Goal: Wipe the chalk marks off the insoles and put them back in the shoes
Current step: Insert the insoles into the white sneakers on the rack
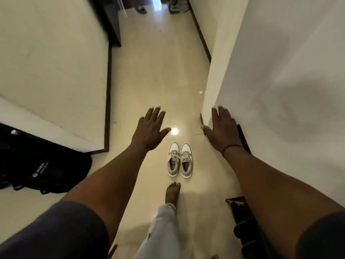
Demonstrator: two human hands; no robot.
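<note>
A pair of grey and white sneakers stands side by side on the tiled floor, toes pointing away from me: the left shoe (173, 159) and the right shoe (186, 160). Both are laced, and their dark openings show. I cannot tell whether insoles lie inside. My left hand (151, 129) is stretched out in front of me, fingers spread, holding nothing, up and left of the shoes. My right hand (222, 129) is held out the same way, flat and empty, up and right of them. My bare foot (172, 192) stands just behind the shoes.
A black bag (43, 171) lies on the floor at the left, below a cream wall (56, 58). A second wall (280, 75) and a dark shoe rack (242, 227) close in the right side. The corridor floor (158, 71) runs ahead to a doorway.
</note>
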